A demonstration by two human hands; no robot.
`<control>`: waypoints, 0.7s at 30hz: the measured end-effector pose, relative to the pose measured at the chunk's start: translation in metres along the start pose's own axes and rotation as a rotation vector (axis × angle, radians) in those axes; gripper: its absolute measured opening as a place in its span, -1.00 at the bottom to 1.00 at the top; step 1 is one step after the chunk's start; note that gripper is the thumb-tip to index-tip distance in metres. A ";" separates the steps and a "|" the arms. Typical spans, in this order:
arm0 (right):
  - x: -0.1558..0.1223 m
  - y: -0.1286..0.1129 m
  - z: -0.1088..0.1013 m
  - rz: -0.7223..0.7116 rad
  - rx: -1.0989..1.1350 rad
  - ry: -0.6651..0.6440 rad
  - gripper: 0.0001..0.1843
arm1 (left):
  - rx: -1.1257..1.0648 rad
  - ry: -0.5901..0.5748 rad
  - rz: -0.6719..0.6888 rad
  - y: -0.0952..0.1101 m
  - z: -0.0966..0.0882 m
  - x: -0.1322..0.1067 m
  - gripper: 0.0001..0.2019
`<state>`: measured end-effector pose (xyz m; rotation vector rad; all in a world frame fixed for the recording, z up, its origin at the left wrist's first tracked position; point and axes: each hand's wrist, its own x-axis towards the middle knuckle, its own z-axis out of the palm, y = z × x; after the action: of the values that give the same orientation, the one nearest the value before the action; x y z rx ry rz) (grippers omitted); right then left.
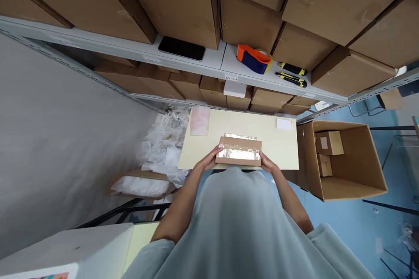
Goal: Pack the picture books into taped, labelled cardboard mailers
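The left hand and right hand each grip one end of the small taped cardboard box. It sits at the front edge of the pale table. Some fingertips hide behind it. The shiny tape is blurry.

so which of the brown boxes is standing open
The big carton right of the table: flaps up, two small boxes inside. The taped box and the shelf boxes are shut.
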<state>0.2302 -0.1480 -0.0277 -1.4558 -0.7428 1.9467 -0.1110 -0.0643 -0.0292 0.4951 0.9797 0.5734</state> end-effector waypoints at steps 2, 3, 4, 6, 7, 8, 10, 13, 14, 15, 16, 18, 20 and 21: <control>-0.002 0.011 0.007 -0.003 0.038 0.042 -0.13 | -0.015 -0.021 -0.029 -0.006 -0.003 0.000 -0.21; -0.001 0.013 0.009 -0.011 0.053 0.058 -0.15 | -0.012 -0.035 -0.030 -0.005 -0.004 0.002 -0.21; 0.001 0.014 0.009 -0.019 0.063 0.074 -0.17 | -0.003 -0.047 -0.027 -0.003 -0.005 0.005 -0.21; 0.007 0.010 0.009 -0.037 0.074 0.101 -0.20 | 0.029 -0.075 -0.027 0.004 -0.008 0.014 -0.21; 0.011 0.007 0.007 -0.048 0.074 0.117 -0.21 | 0.045 -0.089 -0.027 0.010 -0.009 0.020 -0.21; 0.015 0.003 0.006 -0.057 0.067 0.135 -0.21 | 0.059 -0.100 -0.025 0.015 -0.009 0.026 -0.21; 0.023 -0.006 0.002 -0.061 0.015 0.193 -0.20 | 0.079 -0.104 -0.010 0.026 -0.008 0.039 -0.20; 0.031 -0.019 -0.006 -0.046 -0.079 0.313 -0.19 | 0.120 -0.078 0.011 0.038 -0.003 0.053 -0.17; 0.032 -0.024 -0.009 -0.044 -0.100 0.353 -0.19 | 0.139 -0.070 0.014 0.040 -0.001 0.056 -0.16; 0.032 -0.028 -0.011 -0.046 -0.114 0.386 -0.19 | 0.158 -0.067 0.014 0.042 0.001 0.058 -0.15; 0.032 -0.033 -0.013 -0.051 -0.127 0.412 -0.19 | 0.174 -0.065 0.013 0.043 0.002 0.059 -0.14; 0.032 -0.043 -0.016 -0.061 -0.173 0.459 -0.16 | 0.194 -0.054 0.006 0.043 0.005 0.059 -0.11; 0.030 -0.054 -0.014 -0.073 -0.236 0.511 -0.08 | 0.224 -0.004 0.012 0.043 0.005 0.059 -0.09; 0.029 -0.059 -0.012 -0.082 -0.272 0.536 -0.03 | 0.255 0.039 0.027 0.043 0.004 0.059 -0.07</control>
<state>0.2429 -0.0856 -0.0060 -1.9628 -0.8146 1.3315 -0.0912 0.0054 -0.0371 0.7266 1.0907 0.4857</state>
